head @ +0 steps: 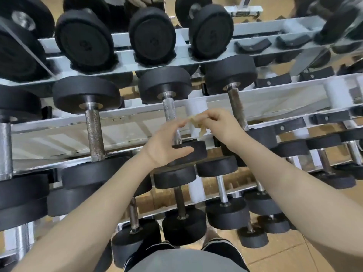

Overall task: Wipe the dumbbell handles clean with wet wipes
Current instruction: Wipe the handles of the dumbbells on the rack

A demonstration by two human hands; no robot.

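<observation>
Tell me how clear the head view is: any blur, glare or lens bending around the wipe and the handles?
Head view: wide-angle bending curves the rack rails; the wipe, pinched between left hand and right hand, is soft with motion blur; the middle-row handle left of the hands is sharp, its knurling readable; mild glare on steel collars; lighting is even.

Left hand [167, 144] hides middle dumbbell handle [169, 108] lower part; wipe [197, 124] blurred.

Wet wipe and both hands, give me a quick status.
Left hand and right hand both pinching the crumpled, browned wet wipe. Held above the middle-row dumbbell handle, not on it. Nothing blocking.
</observation>
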